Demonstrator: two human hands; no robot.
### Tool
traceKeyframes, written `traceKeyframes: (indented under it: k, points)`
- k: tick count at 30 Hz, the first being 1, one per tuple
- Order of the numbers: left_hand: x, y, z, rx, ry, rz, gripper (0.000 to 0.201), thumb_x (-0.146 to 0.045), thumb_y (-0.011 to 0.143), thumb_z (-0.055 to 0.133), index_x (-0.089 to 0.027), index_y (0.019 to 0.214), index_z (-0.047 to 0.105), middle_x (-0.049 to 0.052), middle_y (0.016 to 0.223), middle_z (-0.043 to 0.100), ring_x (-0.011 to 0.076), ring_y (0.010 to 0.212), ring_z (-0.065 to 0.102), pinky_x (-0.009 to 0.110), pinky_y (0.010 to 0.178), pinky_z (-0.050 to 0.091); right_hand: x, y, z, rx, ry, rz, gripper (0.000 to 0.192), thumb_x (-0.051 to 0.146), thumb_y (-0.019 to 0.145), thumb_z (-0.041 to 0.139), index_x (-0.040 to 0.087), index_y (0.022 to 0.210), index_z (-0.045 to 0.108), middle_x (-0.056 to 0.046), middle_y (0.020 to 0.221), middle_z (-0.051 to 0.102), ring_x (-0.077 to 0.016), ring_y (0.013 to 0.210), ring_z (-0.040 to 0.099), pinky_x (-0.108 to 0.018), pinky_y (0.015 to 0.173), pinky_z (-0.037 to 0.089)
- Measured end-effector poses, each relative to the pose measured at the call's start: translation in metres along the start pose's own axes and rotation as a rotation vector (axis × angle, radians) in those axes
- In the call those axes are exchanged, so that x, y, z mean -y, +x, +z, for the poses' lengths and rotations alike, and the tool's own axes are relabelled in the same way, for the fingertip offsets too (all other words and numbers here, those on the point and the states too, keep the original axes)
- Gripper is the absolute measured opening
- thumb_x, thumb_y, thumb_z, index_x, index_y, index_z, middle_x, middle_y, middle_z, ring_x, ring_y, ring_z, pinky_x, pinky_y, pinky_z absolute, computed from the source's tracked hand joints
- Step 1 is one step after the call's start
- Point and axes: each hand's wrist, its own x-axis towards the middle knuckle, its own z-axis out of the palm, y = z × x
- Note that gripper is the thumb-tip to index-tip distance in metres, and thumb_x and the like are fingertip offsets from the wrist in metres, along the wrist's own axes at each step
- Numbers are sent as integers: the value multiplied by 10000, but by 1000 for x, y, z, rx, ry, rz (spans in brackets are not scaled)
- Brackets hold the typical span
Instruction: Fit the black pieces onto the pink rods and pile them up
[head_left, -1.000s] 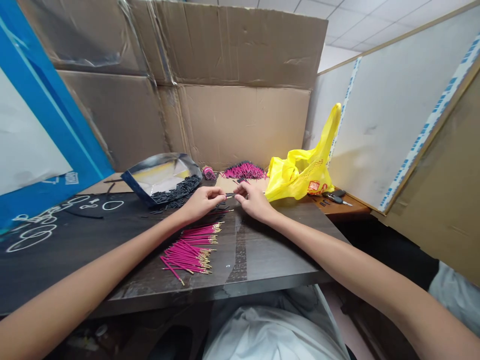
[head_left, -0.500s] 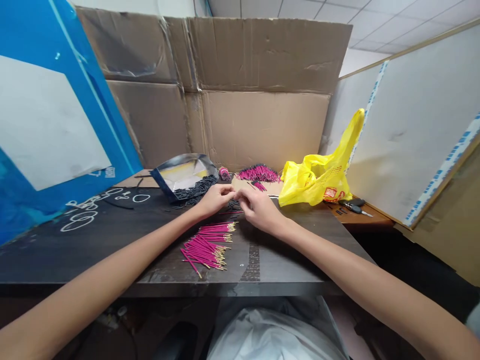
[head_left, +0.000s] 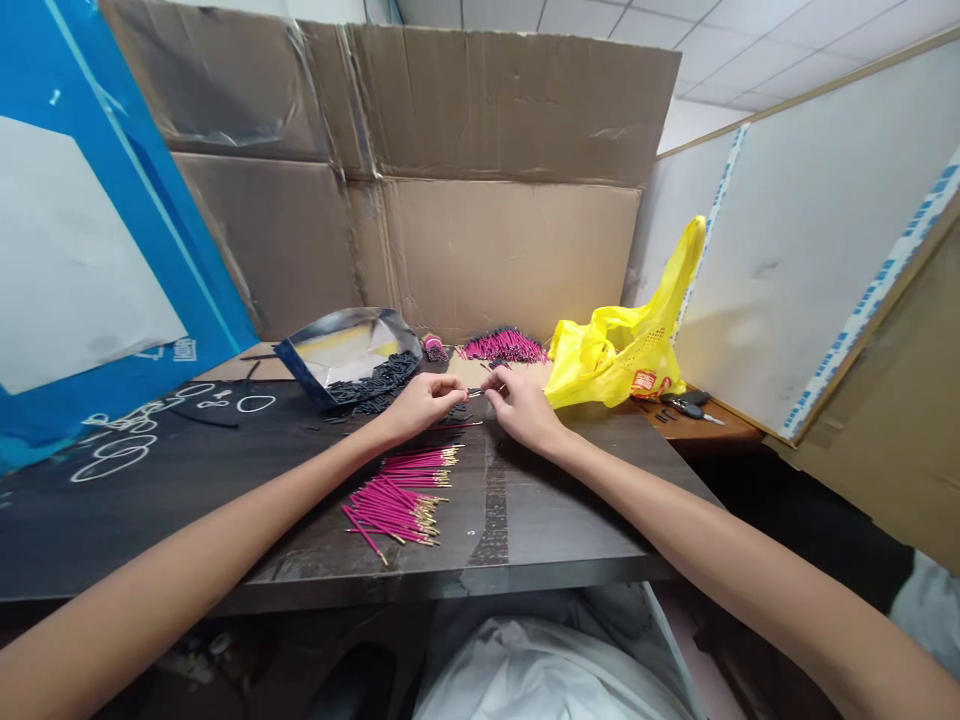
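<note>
Both forearms bare, no sleeves; white garment [head_left: 540,670] over the lap.

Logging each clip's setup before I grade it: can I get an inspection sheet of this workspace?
Surface: dark wood-grain table, chalk-like white loops at its left.
Job's things: small dark piece pinched between both hands; loose pile of pink gold-tipped pins near the front edge; second pink pile at the back; short black tubes spilling from an open pouch.
Clutter: yellow plastic bag; car key on the side shelf.
Grippers: left hand and right hand, fingertips meeting on the piece.
Cables: nothing seen.
Surroundings: cardboard walls, blue-edged panel, white board.
</note>
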Motion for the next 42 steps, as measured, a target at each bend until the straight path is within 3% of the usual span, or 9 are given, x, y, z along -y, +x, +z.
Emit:
traceKeyframes:
  k: [10, 18, 25, 36, 42]
  points:
    - [0, 0, -1, 4, -17, 1, 267, -375, 836, 591, -143, 705, 606, -79, 491, 391, 78, 468, 345, 214, 482, 252, 0, 0, 0, -13, 55, -7, 85, 134, 911, 564, 203, 914, 613, -16, 905, 687, -170, 857, 641, -301, 812, 473]
    - [-3, -2, -4, 81, -69, -15, 290, -407, 819, 640, -128, 744, 644, -70, 513, 443, 73, 472, 368, 207, 478, 282, -1, -1, 3, 0, 125, 14, 77, 127, 901, 598, 198, 927, 614, -10, 870, 685, -160, 811, 648, -292, 779, 490]
    - [3, 0, -2, 126, -75, -38, 334, -458, 852, 643, -139, 755, 618, -66, 520, 454, 67, 456, 376, 193, 452, 278, -5, 1, 3, 37, 260, 76, 190, 74, 895, 568, 202, 1031, 601, 2, 805, 700, -159, 760, 685, -314, 766, 528]
    - [6, 1, -4, 173, -164, -56, 380, -515, 863, 667, -141, 813, 618, -56, 542, 460, 64, 448, 382, 183, 427, 271, -1, 0, -2, 9, 163, -7, 145, 102, 906, 571, 197, 1004, 620, -6, 825, 689, -162, 765, 661, -310, 754, 513]
    - [12, 1, -4, 196, -142, -28, 373, -507, 881, 647, -138, 830, 636, -45, 557, 487, 65, 462, 394, 181, 437, 284, -1, -2, -2, 46, 213, 43, 107, 135, 916, 583, 199, 998, 610, -3, 824, 698, -158, 776, 668, -309, 769, 530]
